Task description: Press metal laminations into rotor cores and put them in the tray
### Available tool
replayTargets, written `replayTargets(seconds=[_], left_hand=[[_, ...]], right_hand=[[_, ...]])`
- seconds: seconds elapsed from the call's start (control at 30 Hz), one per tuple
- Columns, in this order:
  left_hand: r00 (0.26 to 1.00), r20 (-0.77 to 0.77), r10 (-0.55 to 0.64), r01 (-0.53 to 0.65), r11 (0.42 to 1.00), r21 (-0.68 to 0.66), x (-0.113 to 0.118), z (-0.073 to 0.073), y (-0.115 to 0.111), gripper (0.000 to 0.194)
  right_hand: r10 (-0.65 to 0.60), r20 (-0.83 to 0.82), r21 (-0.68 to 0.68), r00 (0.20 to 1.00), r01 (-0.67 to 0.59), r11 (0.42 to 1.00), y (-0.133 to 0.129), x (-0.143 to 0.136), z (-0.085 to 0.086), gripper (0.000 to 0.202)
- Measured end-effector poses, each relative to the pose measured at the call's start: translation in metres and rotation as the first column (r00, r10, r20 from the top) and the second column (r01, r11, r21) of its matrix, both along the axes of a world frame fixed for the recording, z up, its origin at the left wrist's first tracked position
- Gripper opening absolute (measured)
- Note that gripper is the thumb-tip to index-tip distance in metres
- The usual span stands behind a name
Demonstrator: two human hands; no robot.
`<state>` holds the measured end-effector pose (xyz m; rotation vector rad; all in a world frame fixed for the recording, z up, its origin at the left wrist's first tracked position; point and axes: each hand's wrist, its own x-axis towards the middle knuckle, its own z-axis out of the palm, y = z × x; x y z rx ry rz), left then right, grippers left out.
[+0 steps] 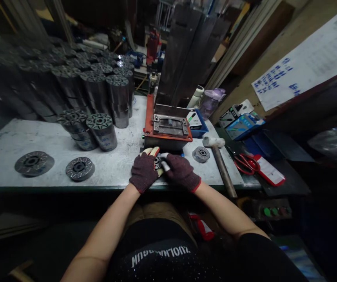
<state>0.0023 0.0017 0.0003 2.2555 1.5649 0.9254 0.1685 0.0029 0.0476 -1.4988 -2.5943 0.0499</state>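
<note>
My left hand [145, 169], in a dark maroon knit glove with pale fingertips, curls around the left side of a small round slotted metal rotor core [157, 161]. From the other side my right hand [180, 170], gloved the same way, has its bent fingers against the core. Most of this core is hidden between the gloves, at the bench's front edge. Just behind the hands is an orange-framed machine [168, 131] with a metal plate on top. A similar single rotor core [201, 154] lies to the right of my right hand.
A white-headed mallet [221, 168] lies at the right, beside red-handled scissors [246, 163]. Two flat rotor cores, one of them here [80, 169], lie on the pale bench [124, 156] at left. Tall stacks of cores [118, 100] fill the back left. A purple bottle [212, 102] stands behind.
</note>
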Motion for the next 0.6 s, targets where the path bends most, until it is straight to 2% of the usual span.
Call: replayTargets(seconds=[0.1, 0.17, 0.27, 0.37, 0.4, 0.47, 0.53, 0.6], left_hand=[[1.000, 0.020, -0.005, 0.005, 1.000, -0.001, -0.001, -0.002, 0.001, 0.074], [0.998, 0.047, -0.035, 0.035, 0.999, 0.010, -0.003, -0.005, 0.001, 0.076], [0.991, 0.083, -0.108, 0.105, 0.994, 0.037, -0.006, -0.008, 0.002, 0.081], [0.989, 0.100, -0.113, 0.107, 0.992, 0.063, -0.008, -0.009, 0.002, 0.085], [0.992, 0.091, -0.087, 0.082, 0.995, 0.063, -0.007, -0.008, 0.001, 0.086], [0.999, 0.034, -0.023, 0.021, 0.998, 0.062, -0.005, -0.005, -0.002, 0.084], [0.999, -0.054, 0.008, -0.004, 0.997, 0.078, -0.003, -0.002, -0.005, 0.077], [0.992, -0.125, -0.009, 0.022, 0.995, 0.100, -0.001, 0.002, -0.006, 0.066]], right_hand=[[0.012, 0.206, -0.151, 0.979, 0.019, 0.988, -0.004, -0.009, 0.011, 0.029], [-0.003, 0.276, -0.168, 0.961, 0.051, 0.984, 0.001, -0.018, 0.025, 0.031], [0.008, 0.313, -0.201, 0.950, 0.058, 0.978, 0.010, -0.031, 0.039, 0.032], [0.011, 0.232, -0.216, 0.973, 0.041, 0.976, 0.015, -0.032, 0.041, 0.033], [-0.019, 0.170, -0.165, 0.985, 0.047, 0.985, 0.017, -0.029, 0.040, 0.034], [-0.108, 0.047, 0.021, 0.993, 0.107, 0.994, 0.023, -0.020, 0.040, 0.039], [-0.181, -0.041, 0.251, 0.983, 0.185, 0.950, 0.034, -0.010, 0.043, 0.046], [-0.180, -0.063, 0.383, 0.982, 0.190, 0.904, 0.049, -0.002, 0.045, 0.050]])
